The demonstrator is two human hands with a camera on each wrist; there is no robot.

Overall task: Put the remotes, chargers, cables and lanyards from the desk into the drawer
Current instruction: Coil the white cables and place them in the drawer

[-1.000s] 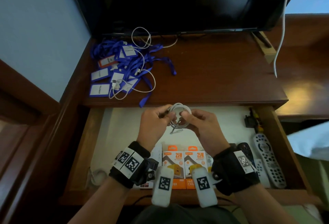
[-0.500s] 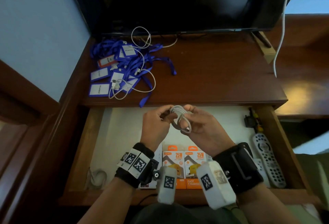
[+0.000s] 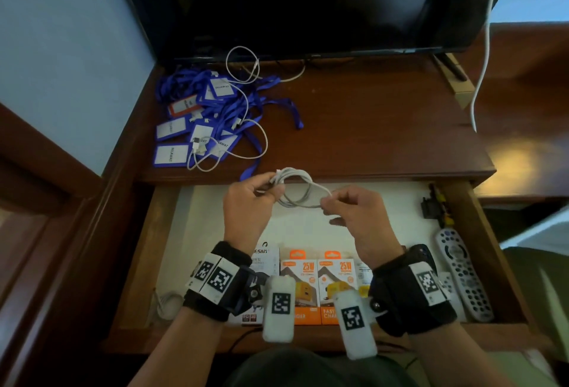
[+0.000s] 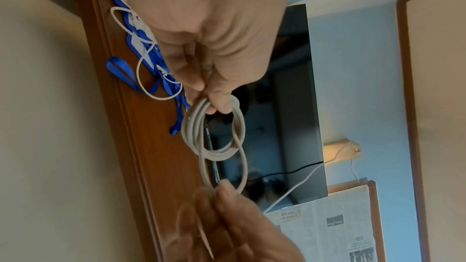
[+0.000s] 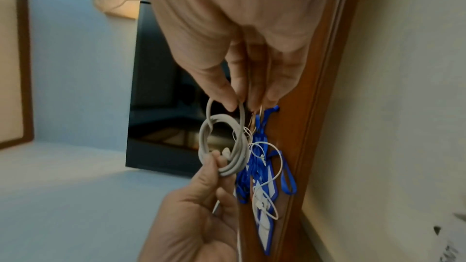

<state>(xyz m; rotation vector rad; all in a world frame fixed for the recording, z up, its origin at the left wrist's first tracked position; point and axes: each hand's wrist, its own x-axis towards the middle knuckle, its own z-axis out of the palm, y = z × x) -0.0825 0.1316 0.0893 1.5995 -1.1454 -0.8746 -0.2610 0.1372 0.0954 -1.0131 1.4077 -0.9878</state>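
Note:
A coiled white cable (image 3: 303,192) hangs between both hands above the open drawer (image 3: 147,251), near its back edge. My left hand (image 3: 274,185) pinches the bundled turns at the coil's left end. My right hand (image 3: 326,204) pinches one loop drawn out to the right. In the left wrist view the cable (image 4: 214,138) hangs from my left fingers (image 4: 216,99). The right wrist view shows thumb and finger (image 5: 227,97) on the same cable (image 5: 224,146). Blue lanyards (image 3: 215,109) with badge holders lie at the desk's back left, and a loose white cable (image 3: 255,140) runs over them.
In the drawer lie orange charger boxes (image 3: 317,282) at the front, grey remotes (image 3: 462,269) at the right, a black adapter (image 3: 429,206) at the back right and another coiled cable (image 3: 167,303) at the front left. A TV (image 3: 308,2) stands behind the desk (image 3: 369,128).
The hands have drawn apart and one loop of the coil is now pulled out to the right. The right wrist has turned back level. The left hand keeps its pinch.

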